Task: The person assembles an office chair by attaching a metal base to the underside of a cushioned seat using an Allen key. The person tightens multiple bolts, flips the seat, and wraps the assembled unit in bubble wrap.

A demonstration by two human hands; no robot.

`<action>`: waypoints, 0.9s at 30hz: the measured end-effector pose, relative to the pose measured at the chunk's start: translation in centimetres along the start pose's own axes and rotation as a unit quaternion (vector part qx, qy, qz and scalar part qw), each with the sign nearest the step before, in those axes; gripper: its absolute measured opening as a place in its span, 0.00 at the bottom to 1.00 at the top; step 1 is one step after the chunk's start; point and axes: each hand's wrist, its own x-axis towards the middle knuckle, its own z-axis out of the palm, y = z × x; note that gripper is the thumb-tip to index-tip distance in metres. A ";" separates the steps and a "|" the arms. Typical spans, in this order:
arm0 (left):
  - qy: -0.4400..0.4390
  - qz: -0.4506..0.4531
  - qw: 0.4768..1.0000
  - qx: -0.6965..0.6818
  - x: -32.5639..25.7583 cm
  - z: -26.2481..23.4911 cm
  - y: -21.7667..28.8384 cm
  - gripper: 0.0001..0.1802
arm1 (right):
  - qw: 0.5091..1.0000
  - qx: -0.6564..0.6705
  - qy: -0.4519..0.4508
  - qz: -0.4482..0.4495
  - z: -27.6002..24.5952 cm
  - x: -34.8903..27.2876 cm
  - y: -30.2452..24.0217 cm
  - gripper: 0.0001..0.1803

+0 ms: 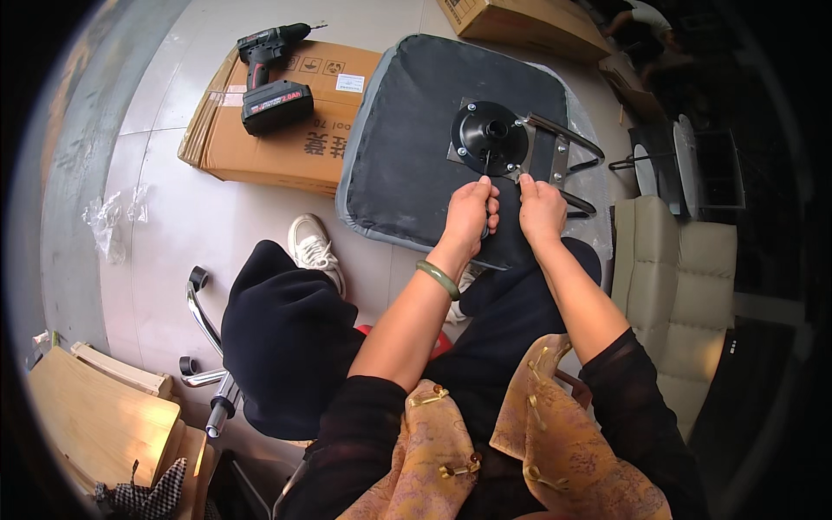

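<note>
An upturned chair seat [416, 147] with a dark underside leans against my knees. A round black mounting plate [490, 137] with a metal lever mechanism [563, 152] is fixed at its middle. My left hand [471, 215] is closed around the handle of a tool, likely a screwdriver [487, 165], whose shaft points up at the plate's lower edge. My right hand [541, 208] presses on the seat underside just right of it, fingers curled near the plate's bracket. A green bangle [438, 278] is on my left wrist.
A cordless drill [273, 78] lies on a flat cardboard box [286, 121] at the upper left. A cream padded chair back [676, 295] stands at the right, a chrome caster base [204, 347] at the lower left, wooden pieces [104, 416] beside it. Another box [520, 26] lies farther off.
</note>
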 end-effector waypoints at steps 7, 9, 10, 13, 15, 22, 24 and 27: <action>0.002 0.008 1.000 -0.004 0.4 0.0 -0.6 0.16 | 0.996 0.018 -0.001 0.085 0.6 -1.2 -1.6 0.25; -0.001 0.018 1.000 0.002 0.4 -0.1 -0.7 0.16 | 0.993 0.056 -0.008 0.104 0.8 -1.4 -1.7 0.25; -0.009 0.013 1.000 0.004 0.4 -0.1 -0.6 0.16 | 0.993 0.053 -0.009 0.101 0.7 -1.2 -1.7 0.25; -0.021 0.000 0.999 0.039 0.2 -0.2 0.1 0.16 | 0.992 0.060 -0.097 0.056 -0.7 -0.3 -0.8 0.25; -0.030 -0.010 0.996 0.088 0.1 -0.3 0.6 0.16 | 0.990 0.006 -0.140 -0.018 -1.5 0.6 0.0 0.24; 0.023 0.036 0.967 0.250 -0.6 -0.9 0.8 0.10 | 0.943 0.312 -0.060 -0.100 -2.9 1.9 5.1 0.22; 0.050 0.066 0.942 0.326 -0.8 -0.8 0.8 0.13 | 0.839 0.510 -0.182 -0.059 -3.8 1.5 6.2 0.17; 0.166 0.286 0.704 0.628 -1.6 0.6 1.0 0.17 | 0.810 0.541 -0.222 -0.042 -4.9 0.1 6.4 0.14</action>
